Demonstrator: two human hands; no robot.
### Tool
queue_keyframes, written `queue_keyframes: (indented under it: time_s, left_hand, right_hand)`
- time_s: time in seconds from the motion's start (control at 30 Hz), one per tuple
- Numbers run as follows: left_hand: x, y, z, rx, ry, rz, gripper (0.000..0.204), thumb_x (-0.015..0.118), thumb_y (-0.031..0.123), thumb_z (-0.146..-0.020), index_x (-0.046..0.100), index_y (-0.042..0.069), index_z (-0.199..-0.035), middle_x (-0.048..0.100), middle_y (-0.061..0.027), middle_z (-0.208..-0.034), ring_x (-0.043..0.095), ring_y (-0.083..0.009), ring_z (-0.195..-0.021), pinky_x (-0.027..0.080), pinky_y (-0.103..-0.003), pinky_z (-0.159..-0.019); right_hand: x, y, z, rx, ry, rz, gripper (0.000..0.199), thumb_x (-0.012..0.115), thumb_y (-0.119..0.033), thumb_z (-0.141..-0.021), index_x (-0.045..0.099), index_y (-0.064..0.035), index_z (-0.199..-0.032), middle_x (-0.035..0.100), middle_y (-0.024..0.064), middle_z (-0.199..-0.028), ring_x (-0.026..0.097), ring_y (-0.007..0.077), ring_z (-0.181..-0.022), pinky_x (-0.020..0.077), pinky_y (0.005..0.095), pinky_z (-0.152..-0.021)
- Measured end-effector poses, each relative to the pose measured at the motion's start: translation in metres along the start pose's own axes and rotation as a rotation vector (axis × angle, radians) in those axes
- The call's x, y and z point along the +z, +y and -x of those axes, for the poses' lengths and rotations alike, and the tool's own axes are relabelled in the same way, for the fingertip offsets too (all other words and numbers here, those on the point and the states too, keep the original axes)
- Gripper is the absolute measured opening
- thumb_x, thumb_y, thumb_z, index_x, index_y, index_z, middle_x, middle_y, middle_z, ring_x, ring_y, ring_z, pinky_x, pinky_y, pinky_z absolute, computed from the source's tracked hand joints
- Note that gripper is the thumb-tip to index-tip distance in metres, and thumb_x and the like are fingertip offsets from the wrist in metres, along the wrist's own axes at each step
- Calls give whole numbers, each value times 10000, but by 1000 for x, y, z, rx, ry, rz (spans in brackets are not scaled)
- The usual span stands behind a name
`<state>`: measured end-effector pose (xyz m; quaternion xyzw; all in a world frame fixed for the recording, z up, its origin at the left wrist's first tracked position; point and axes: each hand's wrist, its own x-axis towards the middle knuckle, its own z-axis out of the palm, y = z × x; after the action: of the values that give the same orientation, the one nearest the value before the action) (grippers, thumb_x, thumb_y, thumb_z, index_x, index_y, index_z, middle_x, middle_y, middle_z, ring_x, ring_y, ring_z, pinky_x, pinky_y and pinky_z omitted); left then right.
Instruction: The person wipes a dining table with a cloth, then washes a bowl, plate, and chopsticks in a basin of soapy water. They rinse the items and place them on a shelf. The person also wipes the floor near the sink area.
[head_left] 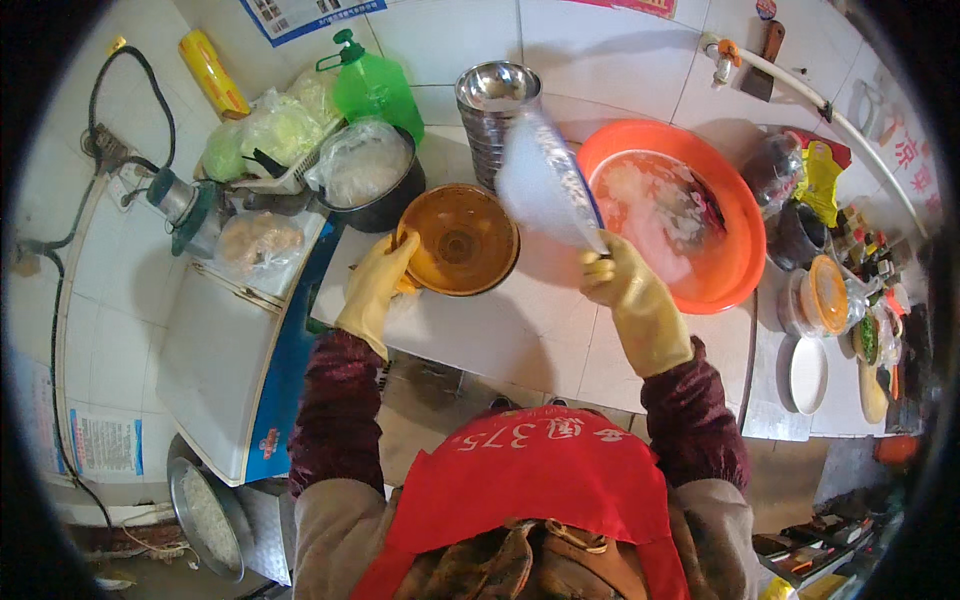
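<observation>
The left hand (375, 285), in a yellow rubber glove, is curled around the near-left rim of an amber bowl (460, 240), fingers closed on its edge at about eight o'clock; the bowl sits on the white tiled worktop (500, 335), tipped slightly toward the person; the right hand (630, 295), also gloved in yellow, is clenched around the lower end of a clear plastic bag (540, 180) and holds it up, the bag rising toward eleven o'clock from the fist and hanging just right of the bowl, above the worktop; at two o'clock from the bowl stands an orange basin (745, 230) with water and pale contents; at twelve o'clock, behind the bag, a stack of steel bowls (490, 100); at ten o'clock a black pot (385, 205) covered in plastic film, with a green bottle (375, 90) beyond it; far right, a white plate (807, 375) lies on a lower surface.
</observation>
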<state>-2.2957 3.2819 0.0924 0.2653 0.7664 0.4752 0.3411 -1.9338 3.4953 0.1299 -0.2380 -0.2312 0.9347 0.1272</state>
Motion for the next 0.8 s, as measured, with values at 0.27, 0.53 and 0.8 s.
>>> queue_keyframes:
  time_s: [0.27, 0.53, 0.8]
  left_hand:
    - [0, 15, -34, -180, -160, -139, 532, 704, 441, -1058, 739, -41, -1280, 812, -180, -939, 817, -324, -737, 653, -425, -648]
    - [-2, 86, 10, 9, -47, -390, 420, 685, 304, -1031, 772, -91, -1147, 810, -245, -1000, 827, -377, -872, 661, -465, -696]
    - [7, 106, -9, 336, 139, -903, 421, 682, 302, -997, 753, -50, -1218, 749, -358, -1175, 728, -513, -1164, 576, -548, -934]
  right_hand:
    - [-36, 30, 52, -200, -274, -752, 564, 498, -181, -1103, 452, 22, -1628, 508, -98, -690, 479, 15, -473, 425, 225, -496]
    - [-44, 39, 52, -146, -112, -532, 243, 557, -141, -1072, 622, -44, -1285, 532, -40, -697, 427, 46, -450, 401, 210, -454]
    - [-19, 65, 52, -53, -43, -154, 157, 542, -99, -1086, 644, -73, -969, 528, -31, -713, 423, 47, -452, 370, 230, -415]
